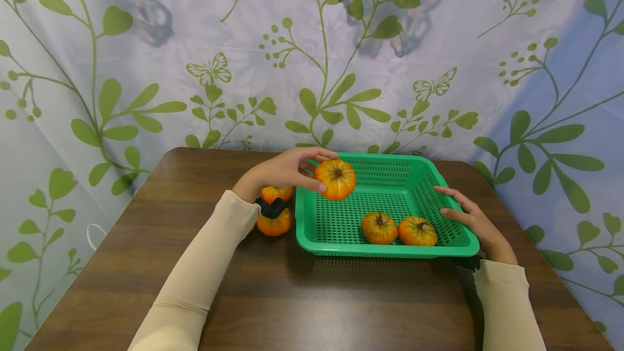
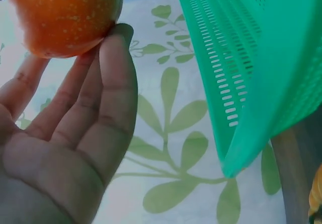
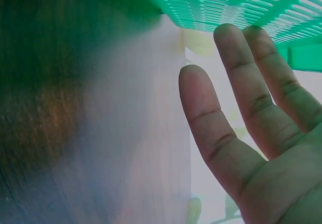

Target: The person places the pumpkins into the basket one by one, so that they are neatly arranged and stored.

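My left hand (image 1: 290,169) holds a small orange pumpkin (image 1: 336,179) between thumb and fingers, above the left part of a green plastic basket (image 1: 304,234). In the left wrist view the pumpkin (image 2: 70,17) sits at the fingertips, beside the basket's slotted wall (image 2: 221,68). Two more pumpkins, one (image 1: 379,227) beside the other (image 1: 417,231), lie inside the basket near its front wall. My right hand (image 1: 480,226) holds the basket's right side, thumb and a finger over the rim. Its other fingers (image 3: 236,58) reach straight up under the outside wall.
Left of the basket, several pumpkins lie on the brown wooden table (image 1: 370,307), one (image 1: 274,223) in front of another (image 1: 277,194), partly hidden by my left wrist. A leaf-patterned cloth (image 1: 273,80) hangs behind the table.
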`<state>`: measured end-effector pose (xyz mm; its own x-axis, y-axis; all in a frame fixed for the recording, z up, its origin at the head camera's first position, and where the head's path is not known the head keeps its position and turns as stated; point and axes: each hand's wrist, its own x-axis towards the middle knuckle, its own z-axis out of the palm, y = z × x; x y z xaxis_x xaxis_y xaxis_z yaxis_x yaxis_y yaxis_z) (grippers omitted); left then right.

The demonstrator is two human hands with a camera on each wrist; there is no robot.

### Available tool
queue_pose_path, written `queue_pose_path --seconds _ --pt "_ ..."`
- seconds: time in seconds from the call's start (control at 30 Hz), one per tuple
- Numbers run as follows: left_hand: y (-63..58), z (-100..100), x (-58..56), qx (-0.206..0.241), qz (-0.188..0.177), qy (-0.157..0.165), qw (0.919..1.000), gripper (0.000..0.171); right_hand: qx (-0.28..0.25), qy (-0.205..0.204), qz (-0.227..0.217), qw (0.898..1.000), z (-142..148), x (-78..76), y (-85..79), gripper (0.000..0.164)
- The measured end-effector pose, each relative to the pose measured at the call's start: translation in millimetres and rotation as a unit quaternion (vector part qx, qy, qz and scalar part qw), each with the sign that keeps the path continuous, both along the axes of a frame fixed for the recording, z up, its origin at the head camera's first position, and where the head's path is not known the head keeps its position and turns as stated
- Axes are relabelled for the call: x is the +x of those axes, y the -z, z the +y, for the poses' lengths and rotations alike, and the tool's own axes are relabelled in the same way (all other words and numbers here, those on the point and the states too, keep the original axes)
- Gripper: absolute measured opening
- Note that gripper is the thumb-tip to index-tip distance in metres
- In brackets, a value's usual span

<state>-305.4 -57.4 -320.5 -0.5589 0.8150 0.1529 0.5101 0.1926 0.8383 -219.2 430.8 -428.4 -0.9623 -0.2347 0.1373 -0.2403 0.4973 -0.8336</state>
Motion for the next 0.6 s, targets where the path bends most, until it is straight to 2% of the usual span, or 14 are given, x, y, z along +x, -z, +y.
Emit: queue_pose_path --seconds 0.3,0.5,0.6 --pt "-5.2 21.3 -22.8 -0.047 -0.029 0.046 0.9974 0.074 0.001 0.001 -0.002 1.000 -0.6 1.5 -1.7 0.060" --pt "-5.6 32.0 -32.4 -0.074 -0.090 0.049 0.9920 0.075 0.000 0.006 -0.009 1.000 -2.4 2.9 -2.3 0.060" --pt "-3.8 38.8 -36.9 -0.083 -0.108 0.056 0.9891 0.075 0.001 0.008 -0.013 1.000 -2.2 3.8 -2.1 0.060"
